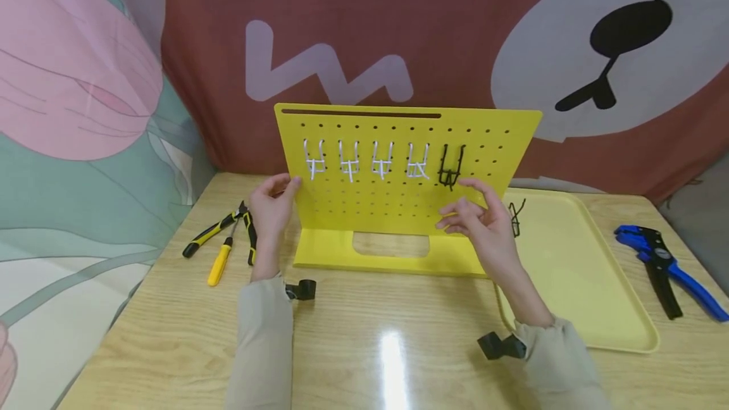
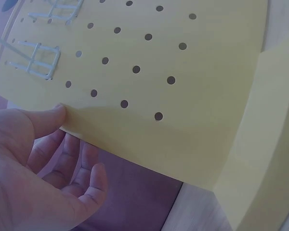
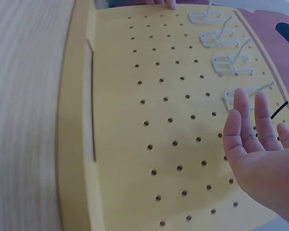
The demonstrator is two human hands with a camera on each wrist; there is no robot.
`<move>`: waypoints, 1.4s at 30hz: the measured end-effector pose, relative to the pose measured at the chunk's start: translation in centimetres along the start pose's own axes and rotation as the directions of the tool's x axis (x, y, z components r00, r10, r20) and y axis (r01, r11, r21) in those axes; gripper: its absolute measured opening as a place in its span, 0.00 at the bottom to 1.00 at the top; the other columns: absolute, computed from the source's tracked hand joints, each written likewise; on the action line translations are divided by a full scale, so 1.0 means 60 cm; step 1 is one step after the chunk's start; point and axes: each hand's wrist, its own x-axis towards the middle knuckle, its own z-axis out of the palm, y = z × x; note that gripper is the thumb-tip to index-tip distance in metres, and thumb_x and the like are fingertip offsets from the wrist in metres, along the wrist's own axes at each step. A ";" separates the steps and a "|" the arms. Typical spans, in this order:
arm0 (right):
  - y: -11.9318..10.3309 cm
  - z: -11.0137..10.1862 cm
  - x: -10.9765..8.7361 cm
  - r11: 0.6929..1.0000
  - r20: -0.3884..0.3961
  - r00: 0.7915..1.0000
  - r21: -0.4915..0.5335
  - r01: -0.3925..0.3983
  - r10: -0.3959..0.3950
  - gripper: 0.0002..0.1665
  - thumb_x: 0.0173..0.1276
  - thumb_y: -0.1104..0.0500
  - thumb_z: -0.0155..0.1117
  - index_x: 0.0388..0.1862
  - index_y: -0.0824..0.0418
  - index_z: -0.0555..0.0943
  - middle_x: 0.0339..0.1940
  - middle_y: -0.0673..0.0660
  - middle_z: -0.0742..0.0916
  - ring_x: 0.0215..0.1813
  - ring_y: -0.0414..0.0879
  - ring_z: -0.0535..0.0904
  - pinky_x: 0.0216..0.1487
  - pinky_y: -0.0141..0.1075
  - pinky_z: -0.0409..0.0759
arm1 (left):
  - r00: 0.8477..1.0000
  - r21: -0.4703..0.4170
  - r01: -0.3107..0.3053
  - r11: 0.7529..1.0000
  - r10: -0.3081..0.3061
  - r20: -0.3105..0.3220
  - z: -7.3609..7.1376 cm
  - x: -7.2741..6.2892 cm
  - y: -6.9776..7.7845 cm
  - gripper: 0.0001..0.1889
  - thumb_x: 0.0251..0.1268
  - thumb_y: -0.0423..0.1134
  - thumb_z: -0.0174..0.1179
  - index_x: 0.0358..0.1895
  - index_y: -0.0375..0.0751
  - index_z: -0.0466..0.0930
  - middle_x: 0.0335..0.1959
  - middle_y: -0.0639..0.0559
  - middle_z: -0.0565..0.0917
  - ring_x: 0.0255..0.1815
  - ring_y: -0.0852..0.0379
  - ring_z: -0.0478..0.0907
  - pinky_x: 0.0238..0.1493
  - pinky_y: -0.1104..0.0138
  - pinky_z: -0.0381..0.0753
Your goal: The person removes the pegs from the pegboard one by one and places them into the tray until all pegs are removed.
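A yellow pegboard [image 1: 364,204] stands upright on its own base. Its upper part bears a row of several white wire hooks [image 1: 381,160], with one black wire hook [image 1: 450,169] at the row's right end. My left hand [image 1: 272,206] holds the board's left edge. In the left wrist view, the thumb [image 2: 50,118] lies on the front face and the fingers curl behind the edge. My right hand [image 1: 481,220] is just below and right of the black hook, fingers apart and slightly bent, nothing held. In the right wrist view that hand [image 3: 265,149] hides most of the black hook.
At the right, a pale yellow tray [image 1: 575,271] has another black wire hook [image 1: 515,219] near its left side. Beyond it lies a blue and black wire stripper [image 1: 660,258]. Left of the board are yellow-black pliers [image 1: 213,233] and a yellow-handled screwdriver [image 1: 220,262].
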 end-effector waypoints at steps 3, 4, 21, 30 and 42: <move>-0.005 0.009 0.009 1.000 -0.017 1.000 0.023 0.003 -0.002 0.26 0.75 0.60 0.52 0.66 0.71 0.61 0.34 0.58 0.86 0.33 0.50 0.84 0.38 0.37 0.83 | 1.000 0.003 0.000 1.000 0.000 -0.005 0.001 0.000 -0.001 0.14 0.60 0.39 0.67 0.43 0.32 0.84 0.38 0.43 0.83 0.37 0.61 0.76 0.39 0.73 0.74; -0.005 0.010 0.012 1.000 -0.023 1.000 0.022 0.001 -0.001 0.26 0.75 0.60 0.53 0.66 0.71 0.61 0.34 0.57 0.86 0.33 0.49 0.84 0.37 0.36 0.83 | 1.000 -0.002 0.001 1.000 -0.001 -0.006 0.001 0.000 -0.002 0.14 0.60 0.39 0.67 0.43 0.31 0.84 0.38 0.43 0.83 0.36 0.61 0.76 0.39 0.73 0.74; -0.003 0.009 0.038 0.989 -0.038 0.999 -0.145 0.018 -0.024 0.18 0.73 0.62 0.56 0.50 0.79 0.73 0.36 0.59 0.86 0.33 0.45 0.83 0.35 0.35 0.82 | 1.000 -0.031 -0.015 0.999 0.014 -0.021 0.004 0.003 -0.003 0.12 0.59 0.36 0.68 0.41 0.30 0.84 0.33 0.46 0.83 0.32 0.65 0.75 0.37 0.74 0.74; -0.007 0.006 0.042 0.984 -0.022 1.000 -0.176 0.014 -0.018 0.17 0.72 0.63 0.57 0.47 0.79 0.76 0.37 0.61 0.86 0.36 0.45 0.82 0.35 0.34 0.82 | 1.000 -0.042 -0.002 0.999 0.002 -0.019 0.001 0.005 0.000 0.12 0.59 0.35 0.68 0.42 0.30 0.84 0.33 0.49 0.82 0.33 0.64 0.75 0.38 0.73 0.75; -0.014 0.005 0.038 0.946 -0.048 0.996 -0.319 0.051 -0.069 0.13 0.71 0.65 0.58 0.45 0.77 0.79 0.32 0.46 0.85 0.31 0.42 0.79 0.34 0.30 0.79 | 0.999 -0.010 -0.039 0.999 0.039 -0.026 0.003 0.004 -0.001 0.12 0.59 0.35 0.68 0.40 0.29 0.84 0.32 0.45 0.83 0.30 0.68 0.74 0.36 0.74 0.73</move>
